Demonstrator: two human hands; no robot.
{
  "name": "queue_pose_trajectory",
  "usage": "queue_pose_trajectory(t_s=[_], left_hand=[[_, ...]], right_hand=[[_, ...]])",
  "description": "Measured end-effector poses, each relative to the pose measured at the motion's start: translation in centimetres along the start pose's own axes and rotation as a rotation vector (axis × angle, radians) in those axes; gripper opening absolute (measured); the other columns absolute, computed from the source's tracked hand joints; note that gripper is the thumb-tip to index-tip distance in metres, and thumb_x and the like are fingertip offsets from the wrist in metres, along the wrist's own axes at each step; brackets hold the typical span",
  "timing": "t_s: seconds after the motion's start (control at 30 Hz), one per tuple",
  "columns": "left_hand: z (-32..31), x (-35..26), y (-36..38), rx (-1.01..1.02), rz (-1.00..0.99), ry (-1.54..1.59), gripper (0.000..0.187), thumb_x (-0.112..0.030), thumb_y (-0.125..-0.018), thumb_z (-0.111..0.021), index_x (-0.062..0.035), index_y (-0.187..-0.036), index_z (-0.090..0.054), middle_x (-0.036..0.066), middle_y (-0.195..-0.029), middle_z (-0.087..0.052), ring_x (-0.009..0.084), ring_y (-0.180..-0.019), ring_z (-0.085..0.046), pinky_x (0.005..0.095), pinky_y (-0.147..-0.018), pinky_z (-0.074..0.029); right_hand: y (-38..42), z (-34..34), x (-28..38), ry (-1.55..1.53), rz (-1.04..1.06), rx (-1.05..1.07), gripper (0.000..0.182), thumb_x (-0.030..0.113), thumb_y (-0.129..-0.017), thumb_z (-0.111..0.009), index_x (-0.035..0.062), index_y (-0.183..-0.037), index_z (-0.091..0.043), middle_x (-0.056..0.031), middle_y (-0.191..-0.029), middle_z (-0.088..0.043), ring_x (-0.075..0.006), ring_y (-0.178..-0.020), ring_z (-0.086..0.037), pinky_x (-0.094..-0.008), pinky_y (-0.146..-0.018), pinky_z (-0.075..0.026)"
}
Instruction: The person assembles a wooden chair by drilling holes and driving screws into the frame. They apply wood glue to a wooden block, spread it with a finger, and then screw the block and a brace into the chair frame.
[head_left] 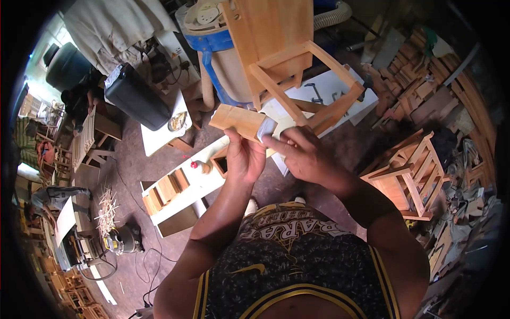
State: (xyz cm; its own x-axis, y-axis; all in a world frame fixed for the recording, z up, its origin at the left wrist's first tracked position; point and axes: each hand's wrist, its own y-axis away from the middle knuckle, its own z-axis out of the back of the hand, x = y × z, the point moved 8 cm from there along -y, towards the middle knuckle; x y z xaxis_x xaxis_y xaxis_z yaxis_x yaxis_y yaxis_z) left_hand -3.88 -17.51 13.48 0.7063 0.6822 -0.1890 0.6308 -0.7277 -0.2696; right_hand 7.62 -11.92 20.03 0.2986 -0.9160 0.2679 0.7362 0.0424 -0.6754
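Note:
My left hand [247, 159] is closed around a small flat wooden board [234, 118], thumb on its near edge, holding it tilted in front of my chest. At the board's right end, my right hand [305, 157] grips a pale, folded sheet [266, 128] that looks like sandpaper. The sheet lies against the wood, and my index finger reaches towards it. Below my left hand, a white bench [215, 183] carries several wooden pieces [166, 187] and a small red-topped container [194, 165].
A wooden chair-like frame [276, 37] stands on a white table [345, 114] ahead, beside a blue-rimmed drum [212, 42] with a hose. Another wooden frame [411, 181] and stacked offcuts [414, 85] lie right. Left are a black container [135, 95], floor cables and two people.

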Motion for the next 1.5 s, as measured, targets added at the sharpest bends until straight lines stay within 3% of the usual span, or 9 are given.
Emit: queue_pose_trajectory(t_s=[0.27,0.53,0.67,0.73,0.93,1.03,1.17,1.33,1.5], left_hand=[[0.8,-7.3,0.8,0.039,0.023,-0.027,0.062,-0.039,-0.085,-0.063,-0.0088,-0.135,-0.042,0.011,-0.132,-0.053,0.0238,-0.124,-0.05,0.0435,-0.106,-0.042],[1.5,-12.5,1.6,0.069,0.042,-0.084,0.063,-0.042,-0.085,-0.061,-0.0083,-0.134,-0.041,0.01,-0.13,-0.054,0.0239,-0.121,-0.052,0.0429,-0.103,-0.043],[2.0,-13.7,1.6,0.09,0.074,0.021,0.063,-0.037,-0.083,-0.066,-0.0091,-0.135,-0.042,0.011,-0.128,-0.056,0.0235,-0.121,-0.052,0.0422,-0.104,-0.044],[2.1,-13.9,1.7,0.075,0.063,-0.016,0.063,-0.041,-0.084,-0.063,-0.0096,-0.134,-0.042,0.009,-0.129,-0.055,0.0238,-0.121,-0.052,0.0433,-0.103,-0.044],[2.2,-13.5,1.7,0.061,0.05,-0.075,0.064,-0.045,-0.084,-0.062,-0.011,-0.134,-0.041,0.008,-0.129,-0.054,0.0237,-0.121,-0.051,0.044,-0.101,-0.044],[0.9,-12.6,1.7,0.115,0.072,-0.097,0.065,-0.045,-0.084,-0.062,-0.0117,-0.135,-0.04,0.008,-0.129,-0.054,0.0238,-0.121,-0.051,0.044,-0.102,-0.044],[2.4,-11.0,1.5,0.001,0.064,-0.105,0.066,-0.045,-0.084,-0.062,-0.0116,-0.136,-0.039,0.008,-0.13,-0.053,0.024,-0.122,-0.05,0.0443,-0.102,-0.043],[1.1,-8.7,1.2,0.038,0.049,-0.109,0.067,-0.046,-0.085,-0.061,-0.0096,-0.137,-0.038,0.008,-0.134,-0.051,0.0232,-0.124,-0.049,0.0441,-0.104,-0.041],[0.7,-6.3,0.4,0.041,0.054,-0.102,0.067,-0.045,-0.085,-0.061,-0.0112,-0.138,-0.038,0.008,-0.135,-0.05,0.0233,-0.125,-0.048,0.0437,-0.105,-0.041]], right_hand=[[-4.9,-5.2,3.3,-0.279,-0.124,-0.036,0.067,-0.011,-0.071,-0.052,0.012,-0.134,-0.052,-0.0128,-0.087,-0.053,-0.0306,-0.077,-0.055,-0.0406,-0.072,-0.047],[-6.4,-10.0,4.9,-0.5,-0.334,0.01,0.074,-0.015,-0.07,-0.047,0.0111,-0.139,-0.046,-0.0084,-0.08,-0.05,-0.0198,-0.063,-0.048,-0.0324,-0.062,-0.043],[-7.7,-10.7,8.7,-0.326,-0.033,0.047,0.07,-0.013,-0.073,-0.048,0.0103,-0.139,-0.046,-0.0059,-0.079,-0.049,-0.0159,-0.065,-0.048,-0.0283,-0.064,-0.044],[-7.4,-10.6,6.7,-0.496,-0.269,0.004,0.069,-0.012,-0.074,-0.05,0.0099,-0.139,-0.046,-0.0075,-0.08,-0.051,-0.0193,-0.066,-0.051,-0.0309,-0.064,-0.045],[-7.2,-10.8,8.0,-0.313,-0.129,0.095,0.066,-0.012,-0.076,-0.046,0.0065,-0.139,-0.044,-0.0097,-0.092,-0.054,-0.0198,-0.081,-0.055,-0.0303,-0.075,-0.046],[-6.1,-10.2,5.8,-0.449,-0.383,0.09,0.064,-0.011,-0.076,-0.048,0.0078,-0.136,-0.047,-0.0121,-0.094,-0.056,-0.0233,-0.083,-0.056,-0.033,-0.077,-0.048],[-6.4,-8.8,8.0,-0.317,-0.088,0.102,0.065,-0.012,-0.076,-0.047,0.0052,-0.139,-0.044,-0.0075,-0.092,-0.052,-0.0149,-0.077,-0.05,-0.0258,-0.07,-0.043],[-3.9,-6.6,2.5,-0.437,-0.372,-0.006,0.07,-0.012,-0.072,-0.05,0.0112,-0.139,-0.047,-0.0076,-0.079,-0.049,-0.0191,-0.068,-0.049,-0.0319,-0.066,-0.044],[-2.9,-4.7,3.7,-0.403,-0.107,0.038,0.063,-0.011,-0.077,-0.046,0.0068,-0.138,-0.046,-0.0076,-0.086,-0.051,-0.0178,-0.076,-0.051,-0.0274,-0.069,-0.044]])
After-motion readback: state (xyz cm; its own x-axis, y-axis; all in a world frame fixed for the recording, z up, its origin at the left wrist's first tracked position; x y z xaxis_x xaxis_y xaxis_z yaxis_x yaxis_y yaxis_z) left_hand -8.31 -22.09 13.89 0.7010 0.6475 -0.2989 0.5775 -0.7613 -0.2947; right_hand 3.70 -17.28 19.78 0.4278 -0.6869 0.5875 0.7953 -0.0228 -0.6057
